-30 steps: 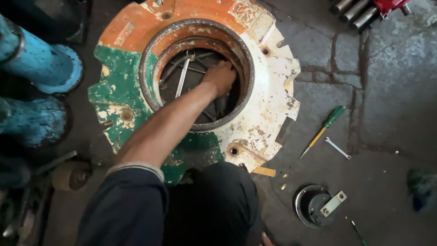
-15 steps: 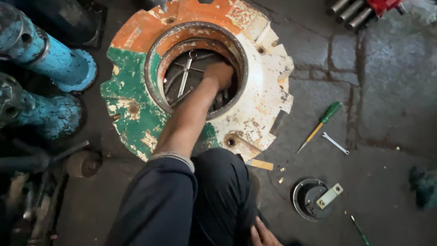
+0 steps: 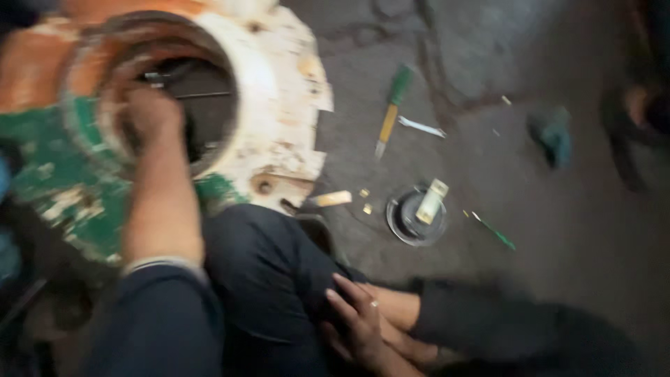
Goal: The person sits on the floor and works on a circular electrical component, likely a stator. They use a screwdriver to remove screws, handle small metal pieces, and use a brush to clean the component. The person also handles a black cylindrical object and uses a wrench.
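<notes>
A large round metal housing (image 3: 279,91), painted orange, white and green, lies on the floor with a wide dark opening in its middle. My left hand (image 3: 150,115) reaches over the near rim into that opening. Blur hides its fingers, so I cannot tell whether it grips anything. My right hand (image 3: 359,321), with a ring on one finger, rests flat on my dark trouser leg (image 3: 265,279) and holds nothing.
On the grey floor to the right lie a green-handled screwdriver (image 3: 394,105), a small wrench (image 3: 421,126), a round dark lid (image 3: 417,216) with a pale piece on it, a thin green tool (image 3: 495,232) and a teal rag (image 3: 551,132).
The view has swung right and closer, with heavy blur. My left hand stays in the housing's opening. My right hand has come fully into view on my leg.
</notes>
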